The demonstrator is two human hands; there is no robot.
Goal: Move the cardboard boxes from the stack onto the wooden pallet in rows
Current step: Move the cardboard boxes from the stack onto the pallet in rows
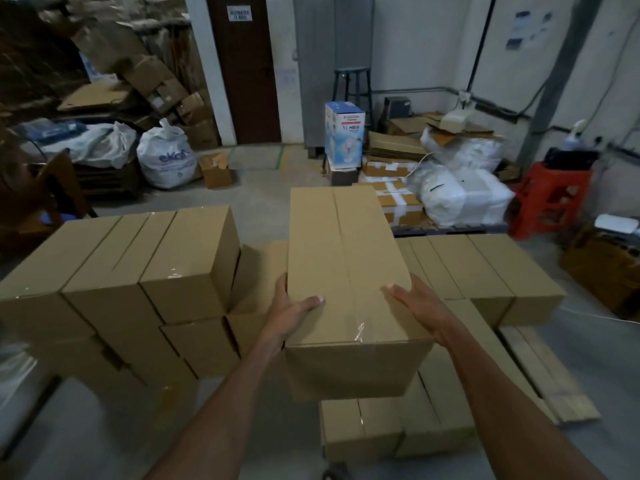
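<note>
A long taped cardboard box (346, 271) is up in the air in front of me, held between both hands. My left hand (291, 310) grips its left side with the thumb lying on the top face. My right hand (415, 306) grips its right side, thumb on top too. To the left stands a stack (138, 271) of matching boxes, several high. On the right a row of boxes (485, 271) lies on the wooden pallet (550, 382), whose bare slats show at the near right. More boxes (391, 431) sit low under the held one.
Grey concrete floor lies all around. Behind are white sacks (460, 199), a red plastic crate (550, 199), flattened cartons, a blue and white fan box (344, 133), a stool (353, 84) and a brown door (246, 64). A wooden chair (59, 188) stands at the far left.
</note>
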